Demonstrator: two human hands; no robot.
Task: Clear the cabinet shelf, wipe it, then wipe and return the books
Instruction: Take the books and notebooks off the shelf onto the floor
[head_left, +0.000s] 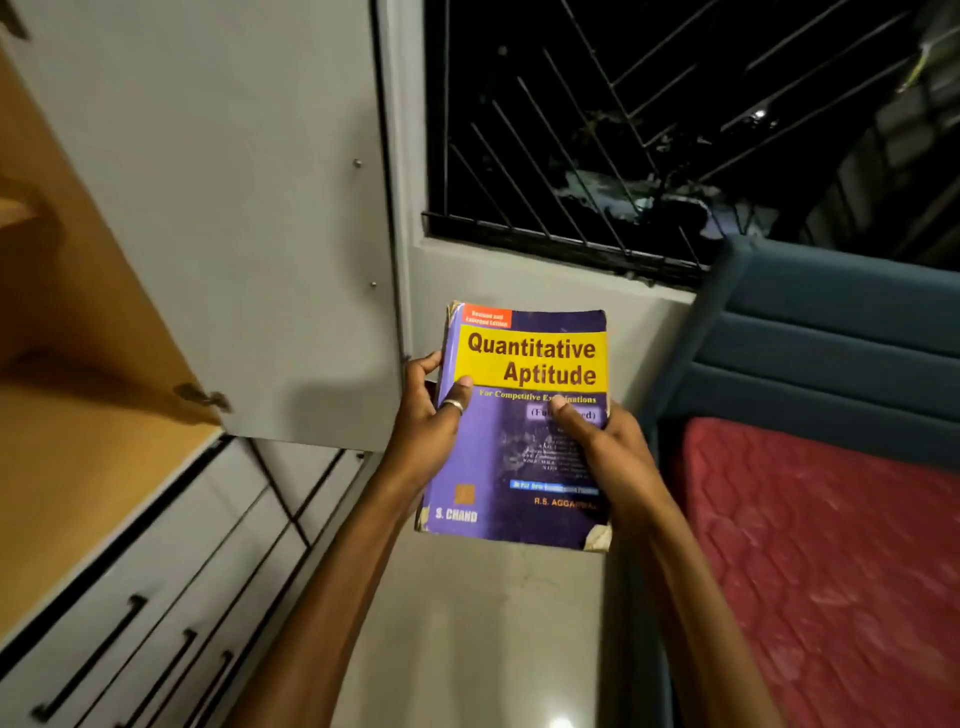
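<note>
Both hands (431, 415) round book (524, 426), door (234, 208) beside

At centre, the book (524, 426) has a glossy paper cover, worn and frayed at its corners. The cabinet shelf (67, 499) at left looks like smooth matt wood laminate, its door (218, 208) matt grey. At lower right the mattress (831, 561) is quilted red cloth; the floor (483, 649) is smooth and slightly shiny.

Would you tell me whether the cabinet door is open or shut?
Open: the cabinet door is swung outward, exposing the wooden shelf inside.
</note>
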